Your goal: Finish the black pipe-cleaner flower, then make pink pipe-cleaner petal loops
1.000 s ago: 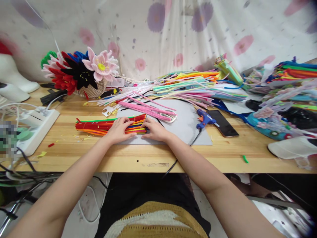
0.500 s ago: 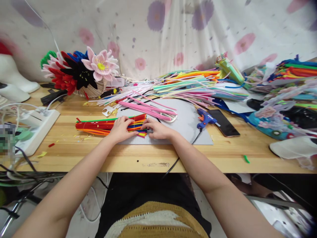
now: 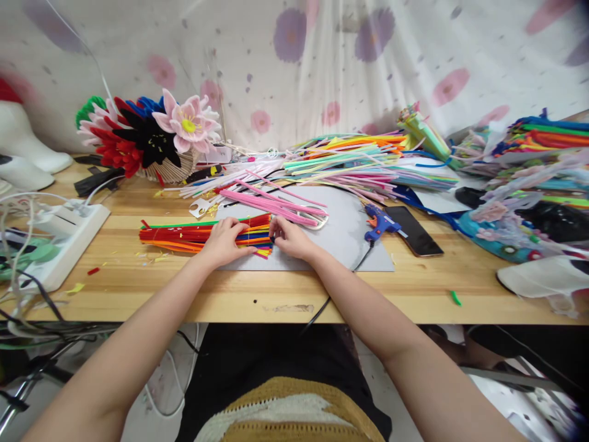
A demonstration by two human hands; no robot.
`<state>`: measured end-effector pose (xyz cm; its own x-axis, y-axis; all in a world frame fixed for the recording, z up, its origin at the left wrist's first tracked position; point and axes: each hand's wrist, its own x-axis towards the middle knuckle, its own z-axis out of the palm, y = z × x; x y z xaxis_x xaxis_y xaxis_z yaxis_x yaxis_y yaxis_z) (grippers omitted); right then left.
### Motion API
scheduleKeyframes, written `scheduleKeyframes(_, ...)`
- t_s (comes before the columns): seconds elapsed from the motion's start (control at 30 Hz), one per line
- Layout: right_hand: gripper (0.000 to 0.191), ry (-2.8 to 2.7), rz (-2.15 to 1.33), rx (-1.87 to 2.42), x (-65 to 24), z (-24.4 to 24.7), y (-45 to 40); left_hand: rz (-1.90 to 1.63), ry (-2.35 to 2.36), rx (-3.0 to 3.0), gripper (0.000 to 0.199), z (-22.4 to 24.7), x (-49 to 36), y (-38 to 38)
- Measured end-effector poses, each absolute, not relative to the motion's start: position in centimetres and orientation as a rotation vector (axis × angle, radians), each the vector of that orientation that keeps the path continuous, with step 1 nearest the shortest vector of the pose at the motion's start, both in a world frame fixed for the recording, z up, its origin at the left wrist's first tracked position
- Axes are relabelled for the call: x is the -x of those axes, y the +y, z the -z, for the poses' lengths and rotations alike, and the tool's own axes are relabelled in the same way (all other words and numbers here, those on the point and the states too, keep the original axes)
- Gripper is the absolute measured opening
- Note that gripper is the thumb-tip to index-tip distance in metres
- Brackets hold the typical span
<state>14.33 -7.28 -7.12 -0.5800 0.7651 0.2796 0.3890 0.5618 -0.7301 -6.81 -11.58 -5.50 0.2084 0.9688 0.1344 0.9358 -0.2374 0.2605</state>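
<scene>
A bundle of red, orange, green and blue pipe cleaners lies lengthwise on the table, its right end over a grey board. My left hand is wrapped over the bundle near that right end, thumb toward me. At the tips of the bundle, my right hand has its fingers pinched together; what they hold is hidden or too small to make out. Pink pipe cleaners rest on the board just behind both hands.
Right of my hands are a blue glue gun with its cord and a black phone. A power strip sits at left. Fuzzy flowers and more pipe cleaners line the back.
My right hand has shifted slightly, its fingers now drawn closer together at the bundle's tips. My left hand stays on the bundle.
</scene>
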Motion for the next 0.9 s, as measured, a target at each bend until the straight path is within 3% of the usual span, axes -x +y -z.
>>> scheduleKeyframes(0.2,0.025,-2.244,-0.411,0.859,-13.3,7.2,-8.0,-0.361,1.856,-2.397,0.056,5.2,6.8,-11.5)
scheduleKeyframes(0.33,0.014,-2.328,-0.388,0.843,-12.9,7.5,-8.2,-0.406,1.855,-2.425,0.046,4.9,6.7,-11.2)
scheduleKeyframes(0.6,0.012,-2.413,-0.338,0.815,-13.2,6.5,-8.8,-0.404,1.920,-2.369,0.015,4.1,6.7,-10.1)
scheduleKeyframes(0.8,0.030,-2.265,-0.334,0.960,-12.9,6.4,-9.2,-0.314,1.831,-2.388,0.037,4.4,7.5,-10.0)
scheduleKeyframes(0.9,0.029,-2.294,-0.311,0.918,-13.0,6.8,-8.8,-0.307,1.811,-2.394,0.045,4.7,7.6,-10.2)
